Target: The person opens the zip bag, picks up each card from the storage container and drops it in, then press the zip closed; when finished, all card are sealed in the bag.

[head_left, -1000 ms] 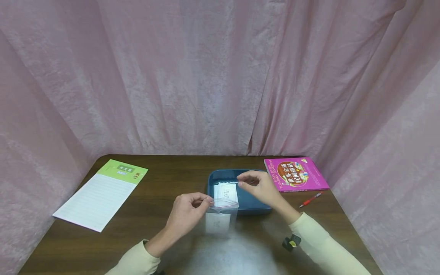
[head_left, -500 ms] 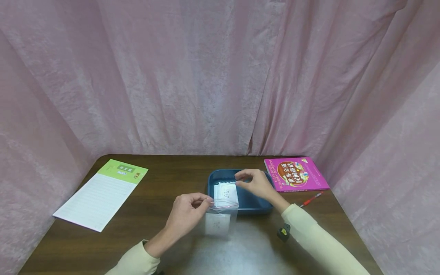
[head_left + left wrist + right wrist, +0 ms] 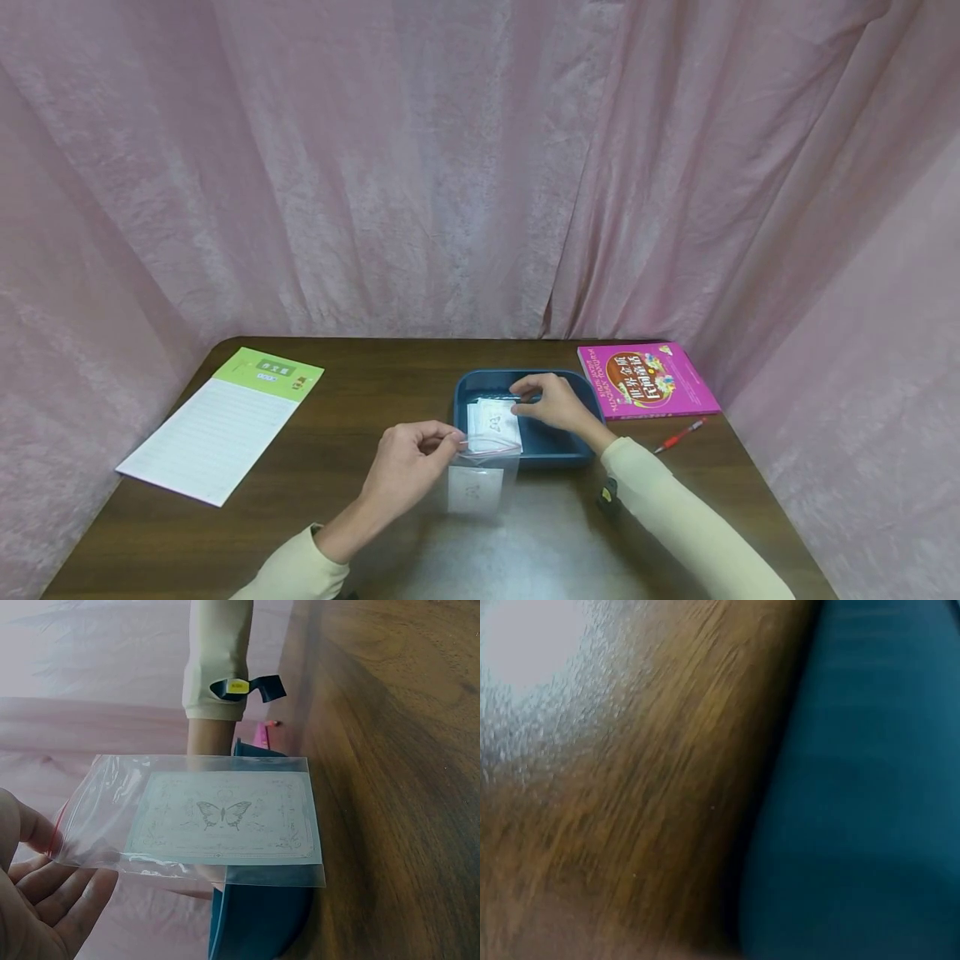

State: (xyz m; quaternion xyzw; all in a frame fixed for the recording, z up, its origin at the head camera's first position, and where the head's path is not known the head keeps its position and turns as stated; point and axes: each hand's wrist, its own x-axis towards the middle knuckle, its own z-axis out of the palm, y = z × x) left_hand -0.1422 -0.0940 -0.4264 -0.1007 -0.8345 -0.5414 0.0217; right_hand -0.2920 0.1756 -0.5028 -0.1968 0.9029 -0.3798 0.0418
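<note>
My left hand [image 3: 408,462] pinches the top corner of a clear zip-lock bag [image 3: 487,493] with a red seal line. Inside the bag lies a white card [image 3: 223,817] printed with a butterfly and an ornate border, as the left wrist view shows. Behind the bag's mouth, a small stack of white cards [image 3: 497,418] lies in a dark blue tray [image 3: 558,454]. Over the tray, my right hand [image 3: 558,406] has its fingertips at the stack's upper right edge, thumb and fingers bent with a gap between them. The right wrist view shows only the tray and tabletop, not the fingers.
A pink book [image 3: 648,379] lies to the tray's right, with a red pen [image 3: 680,436] in front of it. A lined pad [image 3: 213,433] with a green header sits on the left of the wooden table [image 3: 360,383]. Pink curtains [image 3: 420,167] surround the table.
My right hand has moved slightly left and down, to the edge of the card stack, and its forearm has shifted left. My left hand and the bag have stayed almost still.
</note>
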